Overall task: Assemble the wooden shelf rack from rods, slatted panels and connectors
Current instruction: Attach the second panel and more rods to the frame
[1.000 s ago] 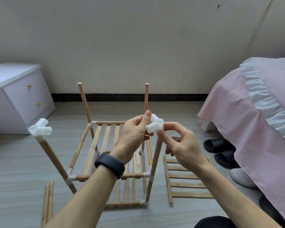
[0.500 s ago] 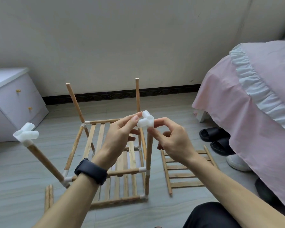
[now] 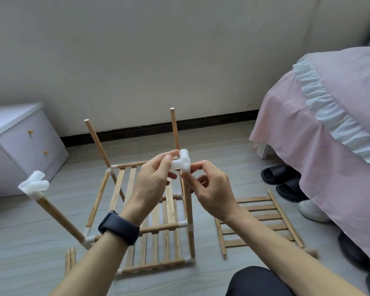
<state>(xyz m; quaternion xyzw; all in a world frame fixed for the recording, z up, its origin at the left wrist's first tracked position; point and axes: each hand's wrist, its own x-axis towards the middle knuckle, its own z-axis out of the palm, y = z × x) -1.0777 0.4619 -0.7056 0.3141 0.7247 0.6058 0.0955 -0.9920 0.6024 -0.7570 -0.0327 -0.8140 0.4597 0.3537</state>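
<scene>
White connector [image 3: 183, 162], seemingly on rod [image 3: 188, 210], fingers [image 3: 201, 165] pinching

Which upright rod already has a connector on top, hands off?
The near-left rod, carrying a white connector. Both far rods have bare tips; the near-right connector is held by left hand and right hand.

Grey floor [image 3: 30, 242]: rack frame [image 3: 154, 267], loose slatted panel [image 3: 263, 216], spare rods [image 3: 69, 259], black slippers [image 3: 280, 174].

Both hands pinch a white connector [image 3: 182, 163] atop the near right rod [image 3: 189, 214] of the half-built rack [image 3: 150, 223], left hand [image 3: 153, 184] and right hand [image 3: 212, 191] on opposite sides. Another connector [image 3: 33, 184] caps the near left rod [image 3: 60, 221]. A loose slatted panel [image 3: 263, 221] lies on the floor beside the bed [image 3: 329, 135].
</scene>
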